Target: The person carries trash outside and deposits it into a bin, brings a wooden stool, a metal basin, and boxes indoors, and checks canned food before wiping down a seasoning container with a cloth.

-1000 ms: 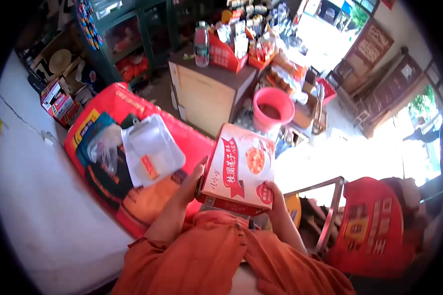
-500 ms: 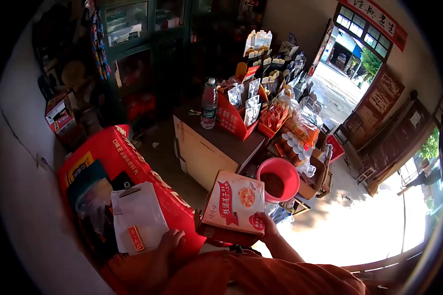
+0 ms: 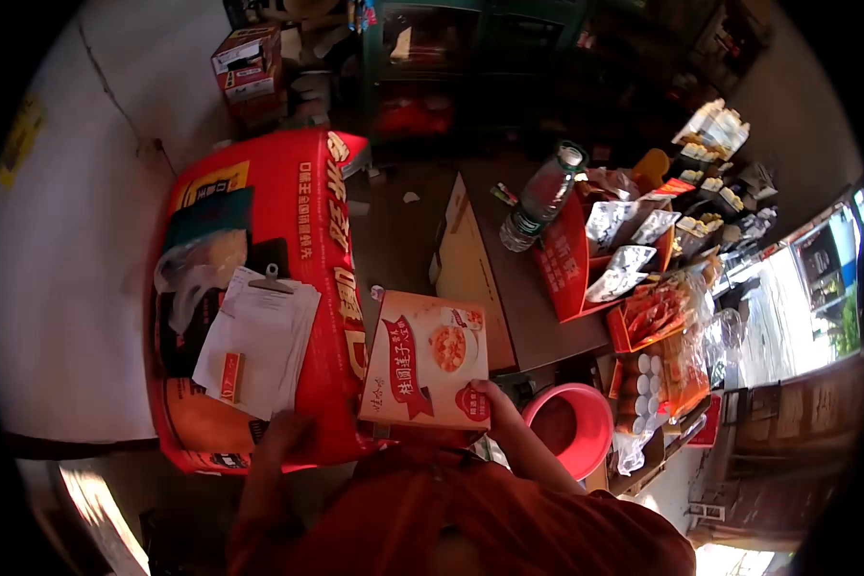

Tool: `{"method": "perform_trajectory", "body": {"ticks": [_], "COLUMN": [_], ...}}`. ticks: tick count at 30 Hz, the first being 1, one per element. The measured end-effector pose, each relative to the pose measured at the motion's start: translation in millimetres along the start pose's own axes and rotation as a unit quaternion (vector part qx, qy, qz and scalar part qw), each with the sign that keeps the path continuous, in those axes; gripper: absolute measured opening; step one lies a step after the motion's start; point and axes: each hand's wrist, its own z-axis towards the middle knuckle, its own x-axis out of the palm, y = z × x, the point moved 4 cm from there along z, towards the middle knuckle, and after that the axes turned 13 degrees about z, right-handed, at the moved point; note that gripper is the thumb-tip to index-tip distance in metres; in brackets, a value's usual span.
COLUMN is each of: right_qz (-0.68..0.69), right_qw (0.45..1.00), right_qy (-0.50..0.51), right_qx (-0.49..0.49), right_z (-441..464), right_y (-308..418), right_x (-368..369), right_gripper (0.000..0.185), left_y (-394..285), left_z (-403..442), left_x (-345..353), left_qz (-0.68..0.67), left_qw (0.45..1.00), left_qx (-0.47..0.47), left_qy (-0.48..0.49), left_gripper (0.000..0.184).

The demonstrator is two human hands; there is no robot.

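Note:
My right hand [image 3: 496,411] grips the lower right corner of a cardboard food box [image 3: 427,360]. The box has a white and red printed front with a picture of a bowl. It is tilted up towards me in front of my body. My left hand [image 3: 286,437] is in shadow by the near edge of a red printed surface [image 3: 298,182], below a clipboard with papers [image 3: 259,326]; its fingers are hard to make out. On the papers lies a small red and orange packet [image 3: 230,376]. A clear plastic bag [image 3: 197,269] rests beside the clipboard.
A brown table [image 3: 509,288] carries a water bottle [image 3: 544,197] and a red display box [image 3: 571,259] of packets. Nearer stands a pink bucket [image 3: 586,432], beside several capped jars [image 3: 640,384]. A white wall [image 3: 77,288] is to the left, with a doorway to the right.
The view has turned and tilted down, so the room appears rotated. The food box stays in my right hand. My left hand has drawn closer to the papers' lower edge.

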Motion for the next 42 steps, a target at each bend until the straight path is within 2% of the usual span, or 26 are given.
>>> {"method": "perform_trajectory", "body": {"ticks": [2,6,8,9,10,12,14,16,17,18,21,23,25,26,27,29,31,32,34,35,37,42], "right_qz": [-0.006,-0.006,-0.032,-0.034,-0.033,-0.006,-0.032,-0.009,-0.004,0.000,-0.016,-0.017,-0.023,-0.027,-0.031,-0.031,-0.050,-0.056,-0.083,-0.091,-0.089,-0.164], "right_qw": [0.999,0.995,0.997,0.997,0.997,0.995,0.998,0.997,0.995,0.993,0.984,0.976,0.957,0.946,0.940,0.933,0.924,0.923,0.917,0.915,0.895,0.871], "right_qy": [-0.041,0.018,-0.034,-0.026,-0.015,-0.019,-0.003,0.051,0.065,0.081,0.144,0.176,0.224,0.250,0.256,0.263,0.251,0.240,0.222,0.205,0.180,0.183], "right_qx": [0.011,0.095,0.053,0.060,0.064,0.101,0.052,0.061,0.076,0.091,0.101,0.125,0.182,0.206,0.221,0.245,0.284,0.297,0.321,0.336,0.399,0.426], "right_z": [22,67,93,101,109,105,135,166,175,180,214,243,264,268,282,314,330,336,356,357,363,390], "right_y": [12,36,52,61,71,83,92,96,98,100,101,99,94,91,87,79,72,69,61,62,65,70], "right_x": [15,42,45,50,66,133,155,189,211,237,291,320,352,372,383,401,415,417,412,416,416,421], "right_gripper": [0.038,0.037,0.036,0.036,0.036,0.032,0.035,0.038,0.038,0.039,0.041,0.046,0.050,0.050,0.050,0.050,0.050,0.051,0.055,0.056,0.060,0.068], "left_y": [-1,-2,0,7,7,-2,-10,-32,-47,-74,-138,-163,-189,-206,-221,-236,-238,-234,-214,-217,-217,-215], "left_z": [0,-4,6,10,8,3,-4,-11,-17,-26,-40,-37,-31,-26,-17,26,98,136,208,222,242,220], "left_x": [-1,-3,-5,4,7,-11,-11,-14,-22,-39,-92,-134,-187,-216,-245,-291,-326,-334,-350,-363,-375,-371], "left_qz": [-0.053,-0.154,-0.116,-0.156,-0.174,-0.125,-0.133,-0.111,-0.117,-0.178,-0.384,-0.434,-0.408,-0.312,-0.184,0.025,0.183,0.222,0.159,0.160,0.178,0.184], "left_qw": [0.998,0.985,0.990,0.986,0.982,0.989,0.984,0.992,0.991,0.983,0.904,0.852,0.818,0.820,0.798,0.755,0.793,0.877,0.807,0.803,0.834,0.863], "left_qx": [-0.004,-0.075,-0.070,-0.060,-0.067,-0.070,-0.105,-0.015,-0.019,0.036,0.166,0.223,0.272,0.264,0.276,0.217,0.107,-0.014,0.021,0.006,-0.036,-0.058], "left_qy": [-0.017,0.021,0.024,0.022,0.017,0.036,0.051,0.058,0.055,0.017,-0.091,-0.191,-0.302,-0.400,-0.503,-0.618,-0.571,-0.426,-0.568,-0.574,-0.521,-0.468], "left_gripper": [0.040,0.040,0.044,0.047,0.047,0.048,0.047,0.042,0.042,0.036,0.025,0.023,0.019,0.016,0.015,0.021,0.031,0.046,0.055,0.056,0.059,0.066]}}
